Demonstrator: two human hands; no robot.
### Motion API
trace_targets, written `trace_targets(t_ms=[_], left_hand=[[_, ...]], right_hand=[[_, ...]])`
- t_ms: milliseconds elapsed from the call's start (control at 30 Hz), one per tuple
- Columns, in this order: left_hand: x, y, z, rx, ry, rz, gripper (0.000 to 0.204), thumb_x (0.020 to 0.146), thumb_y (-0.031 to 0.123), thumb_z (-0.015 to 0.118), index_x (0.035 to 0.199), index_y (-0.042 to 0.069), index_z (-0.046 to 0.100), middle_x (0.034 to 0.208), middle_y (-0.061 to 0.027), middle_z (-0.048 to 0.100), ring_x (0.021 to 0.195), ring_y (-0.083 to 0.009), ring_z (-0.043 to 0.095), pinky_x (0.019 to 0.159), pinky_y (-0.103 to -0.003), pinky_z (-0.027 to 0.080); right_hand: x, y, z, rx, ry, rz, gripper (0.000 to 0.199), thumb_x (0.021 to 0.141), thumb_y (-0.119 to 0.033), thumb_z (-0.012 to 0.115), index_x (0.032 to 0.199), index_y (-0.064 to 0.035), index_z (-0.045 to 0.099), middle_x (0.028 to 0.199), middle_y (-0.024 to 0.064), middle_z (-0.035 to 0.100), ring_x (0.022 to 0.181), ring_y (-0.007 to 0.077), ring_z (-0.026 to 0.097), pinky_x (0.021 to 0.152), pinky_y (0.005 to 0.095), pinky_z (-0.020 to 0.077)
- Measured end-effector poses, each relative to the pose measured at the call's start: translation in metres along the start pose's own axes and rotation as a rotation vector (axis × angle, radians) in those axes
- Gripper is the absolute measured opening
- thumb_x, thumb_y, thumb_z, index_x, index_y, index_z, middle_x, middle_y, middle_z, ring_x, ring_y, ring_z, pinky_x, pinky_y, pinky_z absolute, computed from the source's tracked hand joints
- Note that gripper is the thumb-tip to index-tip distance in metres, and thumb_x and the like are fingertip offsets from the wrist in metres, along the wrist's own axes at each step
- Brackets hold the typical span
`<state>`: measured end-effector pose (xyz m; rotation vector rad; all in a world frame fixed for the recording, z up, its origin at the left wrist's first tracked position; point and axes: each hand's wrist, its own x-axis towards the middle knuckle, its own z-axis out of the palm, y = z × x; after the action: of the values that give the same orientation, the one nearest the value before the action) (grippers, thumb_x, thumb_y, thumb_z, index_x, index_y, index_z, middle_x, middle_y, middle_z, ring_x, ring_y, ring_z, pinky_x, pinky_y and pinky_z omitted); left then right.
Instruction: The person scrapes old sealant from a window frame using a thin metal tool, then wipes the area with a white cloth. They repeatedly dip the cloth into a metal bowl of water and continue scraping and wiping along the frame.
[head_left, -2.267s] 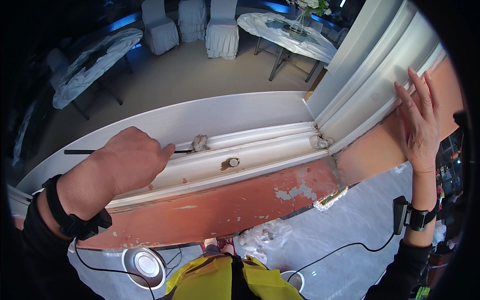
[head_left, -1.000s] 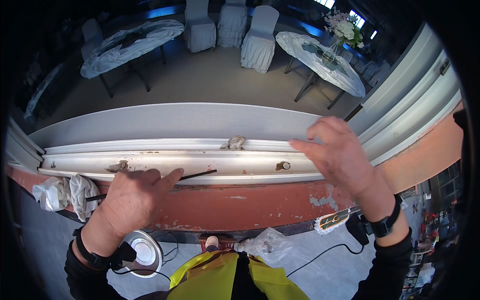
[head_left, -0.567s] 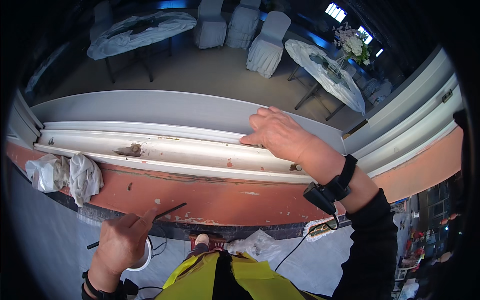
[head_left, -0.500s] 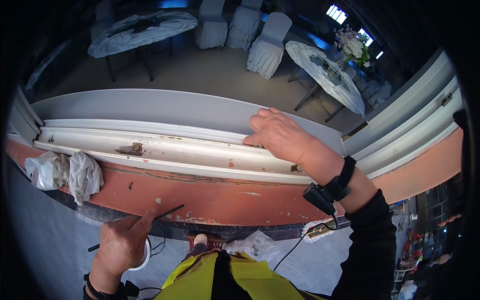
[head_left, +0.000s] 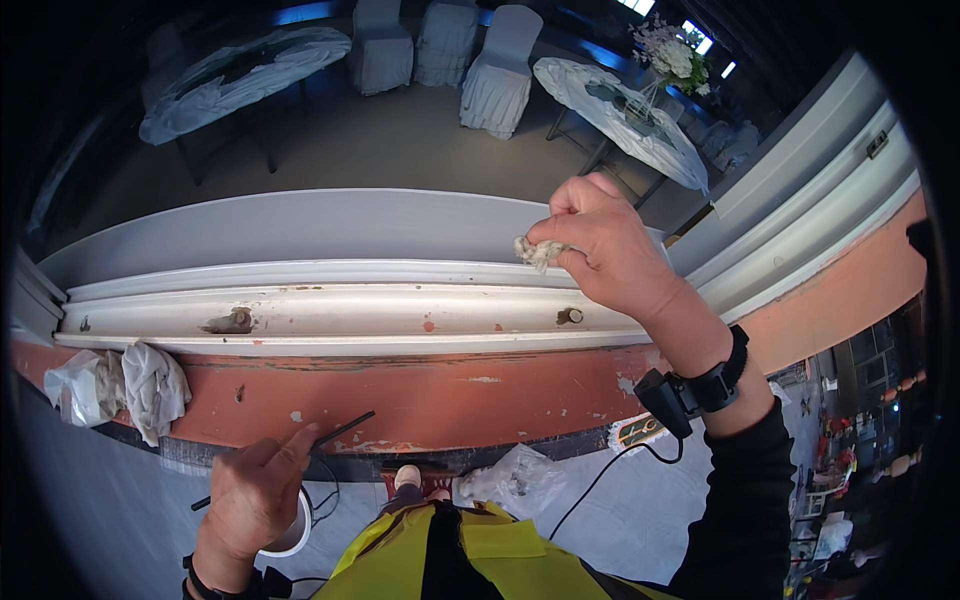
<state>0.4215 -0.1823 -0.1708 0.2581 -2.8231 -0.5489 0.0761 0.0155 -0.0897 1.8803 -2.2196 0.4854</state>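
In front of me runs a white window frame track (head_left: 370,312) with peeled spots and two plugged-looking holes, above a chipped reddish-orange sill (head_left: 440,385). My right hand (head_left: 610,245) is raised over the right part of the frame, thumb and fingers pinching a crumpled off-white scrap of cloth (head_left: 540,254). Low on the left, my left hand (head_left: 258,492) is closed around a thin dark rod (head_left: 345,428), whose ends stick out on both sides. The rod's tip points up and right, over the sill's near edge.
A grey-white rag (head_left: 155,390) and a clear plastic bag (head_left: 88,386) lie on the sill's left end. Below my left hand stands a white bucket (head_left: 292,535). Another plastic bag (head_left: 515,480) is on the floor. Beyond the frame are covered chairs (head_left: 500,70) and tables.
My right hand has lifted off the track, moving up and right, and the cloth scrap now shows in its fingers. My left hand keeps the rod, nearly unmoved. The view has shifted slightly.
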Motion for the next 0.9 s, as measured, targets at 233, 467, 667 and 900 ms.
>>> trace_targets(t_ms=[233, 467, 667, 900], left_hand=[[0.029, 0.016, 0.028, -0.119, -0.061, 0.071, 0.037, 0.081, -0.004, 0.060, 0.118, 0.001, 0.063, 0.066, -0.0138, 0.055, 0.054, -0.0267, 0.054, 0.052, -0.034, 0.044], [0.037, 0.004, 0.072, -0.162, -0.067, 0.067, 0.035, 0.090, -0.003, 0.053, 0.125, -0.001, 0.059, 0.069, -0.0091, 0.052, 0.060, -0.0146, 0.047, 0.056, -0.027, 0.040], [0.037, -0.006, 0.077, -0.132, -0.012, 0.078, 0.033, 0.097, 0.006, 0.051, 0.129, -0.002, 0.056, 0.081, -0.0001, 0.057, 0.069, -0.0051, 0.044, 0.059, -0.021, 0.038], [0.037, -0.012, 0.073, -0.040, -0.092, 0.039, 0.036, 0.098, 0.008, 0.050, 0.131, -0.004, 0.052, 0.121, -0.0133, 0.064, 0.105, -0.0129, 0.059, 0.090, -0.024, 0.044]], right_hand=[[-0.136, -0.018, -0.036, 0.343, 0.138, 0.376, 0.036, 0.064, 0.008, 0.068, 0.097, -0.0065, 0.067, 0.109, 0.0077, 0.060, 0.098, 0.0261, 0.057, 0.082, 0.0334, 0.0478], [-0.318, -0.071, 0.009, 0.577, 0.031, 0.916, 0.033, 0.074, 0.006, 0.072, 0.104, -0.0057, 0.065, 0.095, 0.0052, 0.067, 0.088, 0.0180, 0.063, 0.078, 0.0293, 0.0502], [-0.452, -0.123, 0.146, 0.998, 0.298, 1.490, 0.023, 0.080, 0.002, 0.069, 0.103, -0.0010, 0.067, 0.092, 0.0055, 0.069, 0.081, 0.0103, 0.064, 0.073, 0.0256, 0.0514], [-0.541, -0.117, 0.245, 0.301, -0.029, 1.741, 0.042, 0.074, -0.023, 0.076, 0.110, -0.0032, 0.064, 0.092, 0.0164, 0.068, 0.079, 0.0261, 0.066, 0.075, 0.0336, 0.0520]])
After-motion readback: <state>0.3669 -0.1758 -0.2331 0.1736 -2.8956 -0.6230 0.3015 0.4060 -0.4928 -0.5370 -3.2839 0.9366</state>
